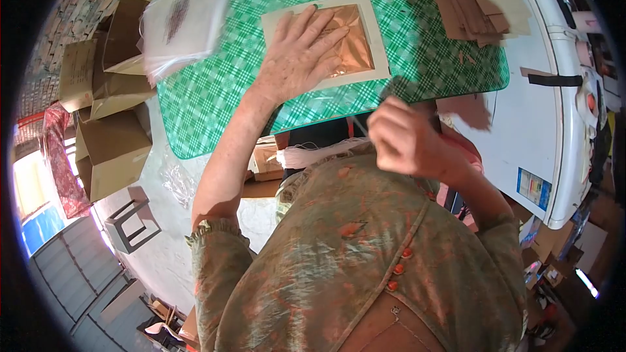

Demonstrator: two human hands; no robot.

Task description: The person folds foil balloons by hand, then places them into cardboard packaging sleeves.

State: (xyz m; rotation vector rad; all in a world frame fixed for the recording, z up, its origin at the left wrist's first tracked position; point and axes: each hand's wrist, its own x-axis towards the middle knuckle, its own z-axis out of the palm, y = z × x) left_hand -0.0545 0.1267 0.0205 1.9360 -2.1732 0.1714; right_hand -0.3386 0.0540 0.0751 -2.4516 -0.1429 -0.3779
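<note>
My left hand [302, 45] lies flat with fingers spread on a shiny copper-coloured sheet [360, 42] set on a cream rectangular board [377, 49]. The board rests on the green checked tablecloth [241, 107], near the table's front edge. Fingers and palm cover the left part of the sheet. Just in front of that edge, to the right of the board, my right hand [399, 135] is closed and slightly blurred. What it holds, if anything, I cannot make out; a faint thin line runs beside its fingers.
A stack of clear plastic bags [189, 19] lies at the table's left. Brown cardboard pieces [466, 10] sit at the back right. Open cardboard boxes [114, 146] stand left of the table. A bundle of white strings [323, 154] hangs below the front edge. A white appliance [521, 124] stands at right.
</note>
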